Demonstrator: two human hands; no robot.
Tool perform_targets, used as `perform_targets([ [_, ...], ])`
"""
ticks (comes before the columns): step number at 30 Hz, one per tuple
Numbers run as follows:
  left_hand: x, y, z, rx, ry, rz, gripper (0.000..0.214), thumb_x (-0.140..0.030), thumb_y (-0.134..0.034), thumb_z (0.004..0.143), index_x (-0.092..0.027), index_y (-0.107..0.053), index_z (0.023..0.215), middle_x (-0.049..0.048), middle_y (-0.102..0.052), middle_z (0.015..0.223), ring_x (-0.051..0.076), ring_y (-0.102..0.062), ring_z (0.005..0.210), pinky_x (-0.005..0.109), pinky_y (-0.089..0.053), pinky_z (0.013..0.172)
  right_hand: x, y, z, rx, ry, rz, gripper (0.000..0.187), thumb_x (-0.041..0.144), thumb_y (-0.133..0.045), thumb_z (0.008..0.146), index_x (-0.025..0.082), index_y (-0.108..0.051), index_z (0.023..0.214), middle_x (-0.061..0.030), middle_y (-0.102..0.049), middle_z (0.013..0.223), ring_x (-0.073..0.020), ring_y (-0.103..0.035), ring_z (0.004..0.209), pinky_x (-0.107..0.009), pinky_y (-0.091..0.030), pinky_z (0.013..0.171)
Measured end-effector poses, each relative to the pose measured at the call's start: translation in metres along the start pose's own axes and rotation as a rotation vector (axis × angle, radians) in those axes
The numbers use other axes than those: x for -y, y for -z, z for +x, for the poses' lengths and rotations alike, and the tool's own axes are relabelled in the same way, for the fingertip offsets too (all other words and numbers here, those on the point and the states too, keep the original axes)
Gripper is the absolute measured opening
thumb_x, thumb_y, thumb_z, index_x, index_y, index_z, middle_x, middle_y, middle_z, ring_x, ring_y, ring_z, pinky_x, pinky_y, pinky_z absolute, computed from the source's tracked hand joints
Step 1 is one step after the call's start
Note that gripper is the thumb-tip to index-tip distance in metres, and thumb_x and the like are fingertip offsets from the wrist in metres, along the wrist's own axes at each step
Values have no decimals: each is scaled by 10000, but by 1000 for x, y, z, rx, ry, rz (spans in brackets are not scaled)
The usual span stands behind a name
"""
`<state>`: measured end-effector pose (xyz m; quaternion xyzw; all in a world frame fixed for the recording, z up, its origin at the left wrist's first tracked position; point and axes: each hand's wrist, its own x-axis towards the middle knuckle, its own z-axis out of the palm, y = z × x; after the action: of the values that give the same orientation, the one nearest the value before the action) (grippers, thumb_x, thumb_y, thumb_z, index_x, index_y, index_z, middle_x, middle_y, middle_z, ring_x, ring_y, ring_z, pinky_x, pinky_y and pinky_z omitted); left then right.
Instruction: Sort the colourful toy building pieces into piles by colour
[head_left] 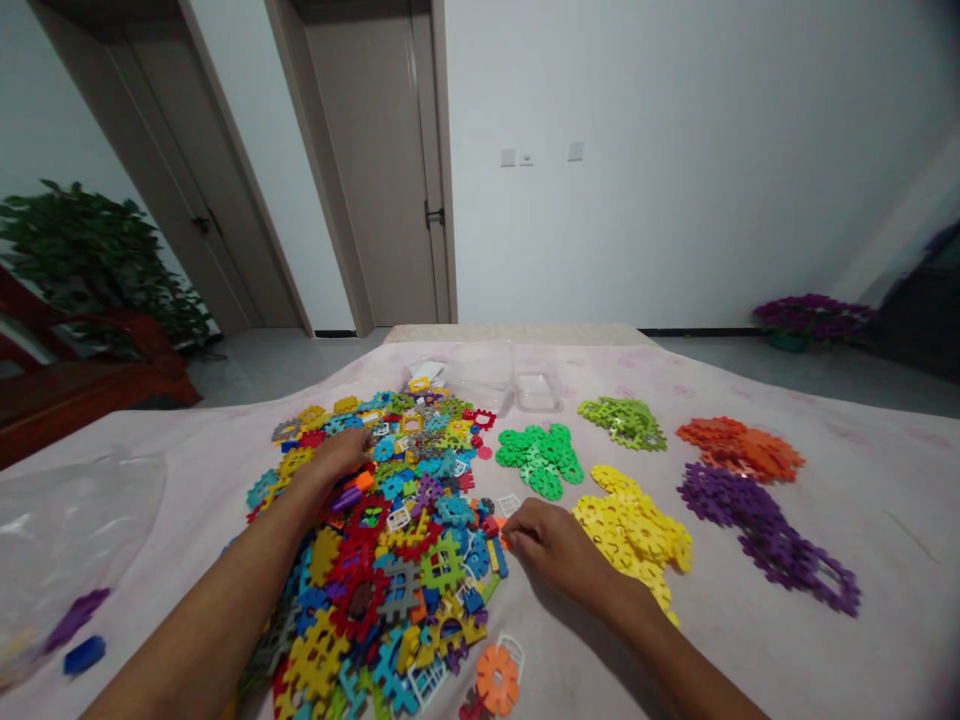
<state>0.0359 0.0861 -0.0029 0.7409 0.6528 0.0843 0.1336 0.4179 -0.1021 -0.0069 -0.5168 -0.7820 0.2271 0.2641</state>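
Observation:
A big mixed heap of coloured plastic interlocking pieces (405, 580) spreads over the cloth. My left hand (346, 452) reaches into the heap's upper left part; its fingertips point down among the pieces and are partly hidden. At the heap's right edge, my right hand (541, 535) has its fingers curled and pinched on a small orange piece (504, 533). Just beyond that hand lie a green group of flower-shaped discs (540, 455) and a yellow group of discs (634, 525). An orange disc (497, 679) lies near the front, beside a white window-like piece.
Lime pieces (622, 422), orange pieces (739, 447) and purple pieces (765, 535) form separate groups on the right. Clear plastic containers (536, 391) stand at the back. A transparent bag (75, 530) lies at left, near a blue piece (84, 655). A pink cloth (885, 480) covers the table.

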Motion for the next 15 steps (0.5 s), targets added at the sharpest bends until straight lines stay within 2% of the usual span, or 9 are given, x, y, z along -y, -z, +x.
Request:
perform_targets([
  [3, 5, -1, 1, -14, 34, -57, 171, -282, -693, 668, -194, -608, 787, 21, -664, 749, 186, -586, 691, 266, -413, 621, -2, -2, 2, 0, 3, -4, 217, 169, -553, 893, 226, -759, 859, -35, -717, 864, -193, -663, 835, -297, -467, 742],
  [9, 18, 0, -7, -104, -12, -247, 253, -445, -572, 772, -194, -542, 755, -2, -571, 675, 151, -513, 621, 257, -357, 562, 1, -4, 12, -14, 16, 30, 251, 153, -540, 888, 226, -779, 866, -34, -721, 861, -195, -661, 861, -301, -475, 789],
  [15, 20, 6, -17, -169, -57, -401, 376, -568, -601, 715, -199, -544, 757, -24, -547, 642, 142, -482, 585, 253, -352, 532, 11, -12, 34, -16, 33, 81, 234, 145, -565, 877, 213, -789, 887, -38, -747, 910, -189, -669, 904, -293, -466, 835],
])
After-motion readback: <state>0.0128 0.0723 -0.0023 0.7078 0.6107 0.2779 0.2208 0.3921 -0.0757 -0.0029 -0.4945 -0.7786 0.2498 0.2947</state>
